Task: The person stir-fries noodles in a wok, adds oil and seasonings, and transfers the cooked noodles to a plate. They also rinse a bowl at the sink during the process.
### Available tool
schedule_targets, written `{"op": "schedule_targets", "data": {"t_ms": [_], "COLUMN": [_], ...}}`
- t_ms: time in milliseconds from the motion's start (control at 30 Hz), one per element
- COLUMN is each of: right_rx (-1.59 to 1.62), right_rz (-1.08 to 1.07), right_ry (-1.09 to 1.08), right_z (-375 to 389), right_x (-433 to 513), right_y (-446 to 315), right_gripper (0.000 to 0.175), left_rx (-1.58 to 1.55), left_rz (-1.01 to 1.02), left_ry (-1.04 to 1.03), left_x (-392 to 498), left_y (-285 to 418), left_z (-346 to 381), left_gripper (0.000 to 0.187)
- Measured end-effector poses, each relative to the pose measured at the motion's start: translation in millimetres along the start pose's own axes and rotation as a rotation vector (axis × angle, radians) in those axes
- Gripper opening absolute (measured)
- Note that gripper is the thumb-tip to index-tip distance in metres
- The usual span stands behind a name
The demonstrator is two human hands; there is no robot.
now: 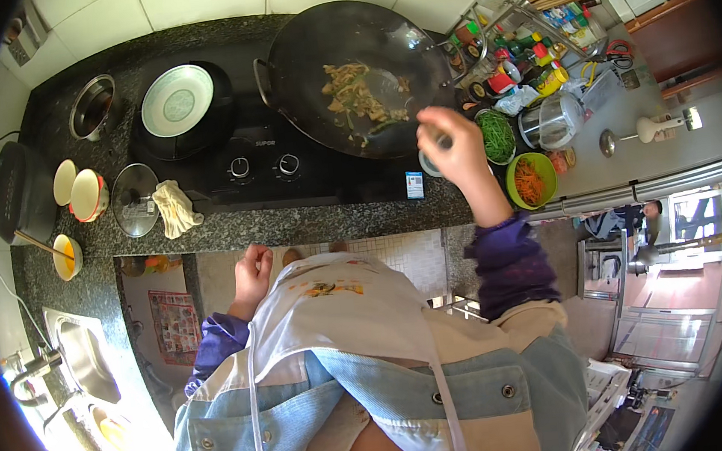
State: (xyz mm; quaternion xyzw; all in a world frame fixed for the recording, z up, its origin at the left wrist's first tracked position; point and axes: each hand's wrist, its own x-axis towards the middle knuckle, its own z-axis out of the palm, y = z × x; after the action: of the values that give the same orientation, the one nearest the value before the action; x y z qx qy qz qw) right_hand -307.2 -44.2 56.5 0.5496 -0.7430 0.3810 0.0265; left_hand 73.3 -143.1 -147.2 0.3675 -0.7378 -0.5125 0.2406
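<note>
My right hand (pixel 457 149) is over the right front rim of a large black wok (pixel 302 69), its fingers bent and drawn toward the thumb. Whether anything small is between the fingertips cannot be made out. Pieces of stir-fried food (pixel 353 94) lie in the bottom of the wok, which stands on a black gas cooktop (pixel 344 182). Partly hidden beneath my right hand is a small bowl (pixel 429 164). My left hand (pixel 254 275) hangs at the counter's front edge, fingers curled, with nothing visible in it.
Shredded greens (pixel 496 136) and a green bowl (pixel 549 177) of carrot shreds stand right of the wok, before seasoning bottles (pixel 535 49). Leftward are a plate (pixel 177 100), a glass lid (pixel 135 200), a cloth (pixel 176 209), and an egg bowl (pixel 68 267) with chopsticks. A sink (pixel 86 356) is lower left.
</note>
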Motion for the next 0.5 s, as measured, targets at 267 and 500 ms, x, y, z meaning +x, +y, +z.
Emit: {"op": "schedule_targets", "data": {"t_ms": [267,500], "right_rx": [0.021,0.141], "right_rz": [0.570,0.457], "right_ry": [0.140,-0.485], "right_z": [25,-38], "right_x": [-32,-75], "right_y": [33,46], "right_gripper": [0.052,0.057], "left_rx": [-0.084,0.000], "left_rz": [0.203,0.348], "left_ry": [-0.045,0.026], "left_x": [40,61], "left_y": [75,156], "left_z": [34,83], "left_gripper": [0.006,0.008]}}
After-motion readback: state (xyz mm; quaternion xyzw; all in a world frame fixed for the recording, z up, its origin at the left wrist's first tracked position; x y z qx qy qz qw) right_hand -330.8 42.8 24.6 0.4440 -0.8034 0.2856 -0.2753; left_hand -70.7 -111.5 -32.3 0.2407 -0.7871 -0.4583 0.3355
